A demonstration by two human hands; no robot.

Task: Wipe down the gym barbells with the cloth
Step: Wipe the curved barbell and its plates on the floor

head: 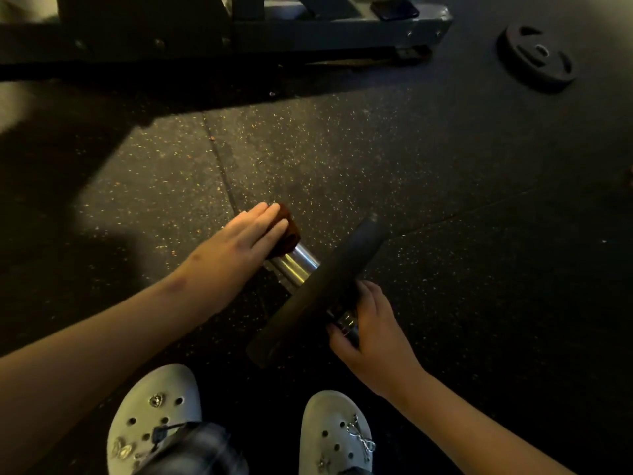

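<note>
The barbell [297, 264] lies low over the speckled rubber floor [342, 159], just ahead of the person's feet. Its long axis runs diagonally, from near and right to far and left, and the chrome sleeve end points away toward the upper left. A dark weight plate [329, 289] sits on the sleeve, standing on edge across the bar's axis with its lower rim at the floor.

A brown cloth [287, 231] covers the far tip of the sleeve. The left hand [239, 245] lies flat on top of it, fingers straight and close together, pressing the cloth onto the metal. Bare chrome shows between the cloth and the plate. On the near side of the plate, the right hand [370, 334] curls its fingers round the bar, right against the plate's face.

Two pale clogs [154, 413] with small charms show at the bottom edge. Far off at the upper right, a loose plate [536, 60] lies flat on the floor. A grey machine frame [308, 32] crosses the top of the view.
</note>
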